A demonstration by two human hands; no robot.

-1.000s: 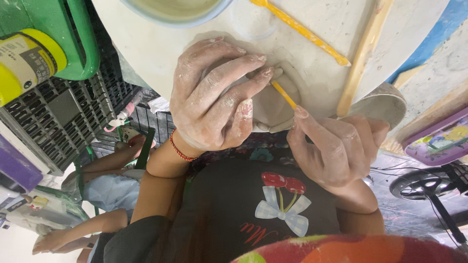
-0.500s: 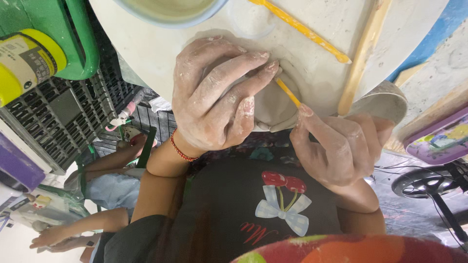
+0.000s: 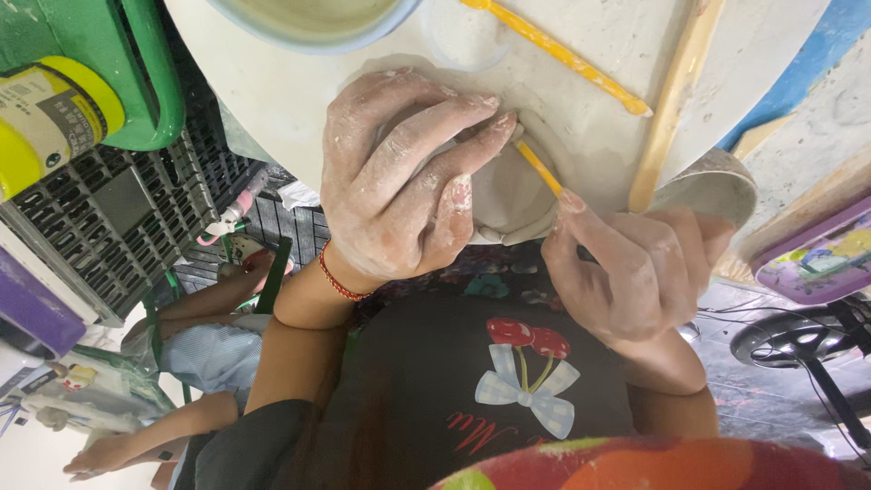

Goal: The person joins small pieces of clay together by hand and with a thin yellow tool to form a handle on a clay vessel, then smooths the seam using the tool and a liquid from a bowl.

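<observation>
My left hand (image 3: pixel 399 177), smeared with clay and wearing a red thread bracelet, is cupped over a lump of grey clay (image 3: pixel 513 195) at the near edge of a round white work board (image 3: pixel 272 100). Its fingers cover most of the lump. My right hand (image 3: pixel 635 263) pinches a thin orange stick tool (image 3: pixel 540 168), and the tool's tip touches the clay just beside my left fingertips.
On the board lie a blue-rimmed bowl of murky water (image 3: pixel 308 18), a yellow modelling tool (image 3: pixel 562 54) and a wooden stick (image 3: pixel 676 100). At left are a green basket (image 3: pixel 136 82), a yellow-lidded jar (image 3: pixel 54 118) and a black crate (image 3: pixel 118 218). Another person (image 3: pixel 200 354) sits below left. A fan (image 3: pixel 798 345) stands at right.
Both hands stay on the clay. My left fingers have shifted slightly over the lump, and the stick's tip has moved a little closer to them.
</observation>
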